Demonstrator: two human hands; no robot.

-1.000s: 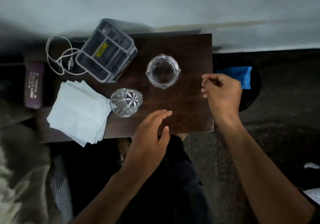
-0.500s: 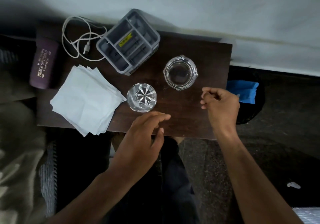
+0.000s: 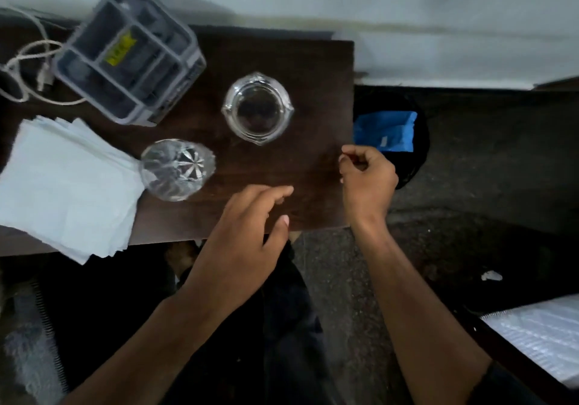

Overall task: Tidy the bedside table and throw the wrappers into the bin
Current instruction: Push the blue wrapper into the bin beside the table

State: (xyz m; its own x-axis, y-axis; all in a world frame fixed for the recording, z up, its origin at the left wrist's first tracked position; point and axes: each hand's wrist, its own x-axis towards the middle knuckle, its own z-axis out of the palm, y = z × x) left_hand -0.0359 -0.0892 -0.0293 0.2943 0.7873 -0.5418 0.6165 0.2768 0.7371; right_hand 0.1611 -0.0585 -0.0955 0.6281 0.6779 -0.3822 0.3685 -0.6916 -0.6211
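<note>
On the dark wooden bedside table, round glass ashtray, cut-glass tumbler, left hand fingers relaxed, right hand curled, empty

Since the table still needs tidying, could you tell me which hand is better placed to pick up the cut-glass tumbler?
Left. The left hand hovers open beside the cut-glass tumbler, while the right hand is curled at the dark wooden table's far edge.

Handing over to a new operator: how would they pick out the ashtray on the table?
Start at the dark wooden table and look to its right half, toward the wall. The ashtray sits there, right of the grey organiser. Unlike the tall cut-pattern glass nearer the napkins, it is low, thick-rimmed and notched.
</note>
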